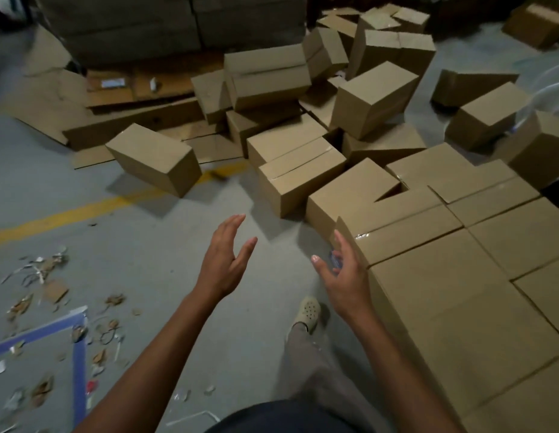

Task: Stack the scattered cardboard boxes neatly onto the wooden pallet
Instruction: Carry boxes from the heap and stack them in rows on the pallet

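Dim indoor light; soft shadows under boxes; wide-angle bending at edges; far corners dark, slightly blurred.

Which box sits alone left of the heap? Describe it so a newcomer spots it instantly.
Start at the yellow floor line running across the grey concrete, and follow it toward the jumbled heap of boxes. Just above the line, left of the heap, sits the lone box, closed and tipped up on one edge. Unlike its neighbours it touches no other box, with bare floor in front of it.
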`<move>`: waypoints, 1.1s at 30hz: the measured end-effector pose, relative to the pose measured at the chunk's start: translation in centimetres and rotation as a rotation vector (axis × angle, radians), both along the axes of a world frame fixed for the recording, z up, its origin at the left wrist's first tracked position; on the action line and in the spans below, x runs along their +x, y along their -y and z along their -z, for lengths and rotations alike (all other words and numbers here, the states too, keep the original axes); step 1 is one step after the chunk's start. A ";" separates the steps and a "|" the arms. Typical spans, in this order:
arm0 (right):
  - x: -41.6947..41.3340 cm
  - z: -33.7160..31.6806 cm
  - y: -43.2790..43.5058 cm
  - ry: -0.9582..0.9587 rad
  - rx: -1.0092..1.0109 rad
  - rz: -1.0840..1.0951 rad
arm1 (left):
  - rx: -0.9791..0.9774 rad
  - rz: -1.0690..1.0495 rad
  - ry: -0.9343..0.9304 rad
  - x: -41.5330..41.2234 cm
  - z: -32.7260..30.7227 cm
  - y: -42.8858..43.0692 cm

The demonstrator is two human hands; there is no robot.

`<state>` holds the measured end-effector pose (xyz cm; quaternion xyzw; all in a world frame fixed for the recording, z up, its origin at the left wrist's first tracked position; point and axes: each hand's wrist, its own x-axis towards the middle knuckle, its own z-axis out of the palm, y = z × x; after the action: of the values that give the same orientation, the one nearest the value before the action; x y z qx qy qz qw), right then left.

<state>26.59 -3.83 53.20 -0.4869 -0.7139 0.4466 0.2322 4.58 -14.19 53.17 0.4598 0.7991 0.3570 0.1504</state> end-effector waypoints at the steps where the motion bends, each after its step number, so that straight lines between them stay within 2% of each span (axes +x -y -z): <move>1: -1.3 0.4 -2.0 0.003 0.001 -0.010 | -0.012 -0.005 -0.001 -1.1 0.4 -1.8; 9: -11.5 1.6 -18.5 0.031 -0.041 -0.116 | -0.121 -0.064 -0.002 -9.6 0.9 -15.6; 14: -16.5 1.8 -27.3 0.034 -0.097 -0.114 | -0.120 -0.065 -0.034 -14.7 -0.5 -24.0; 21: -23.1 3.9 -35.8 0.071 -0.172 -0.004 | -0.122 0.038 0.001 -22.7 1.0 -34.8; 26: -29.7 7.0 -41.0 0.081 -0.258 0.174 | -0.184 0.175 0.041 -31.0 4.3 -43.7; 29: -34.0 8.6 -43.7 0.070 -0.360 0.345 | -0.248 0.202 0.151 -36.5 6.6 -48.5; 33: -39.0 10.5 -46.6 0.036 -0.470 0.569 | -0.304 0.114 0.448 -42.7 9.2 -53.3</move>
<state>-12.37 42.77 42.73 -0.7137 -0.4318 0.5074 0.2163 -38.11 39.06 43.95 0.3858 0.7631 0.3167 0.4104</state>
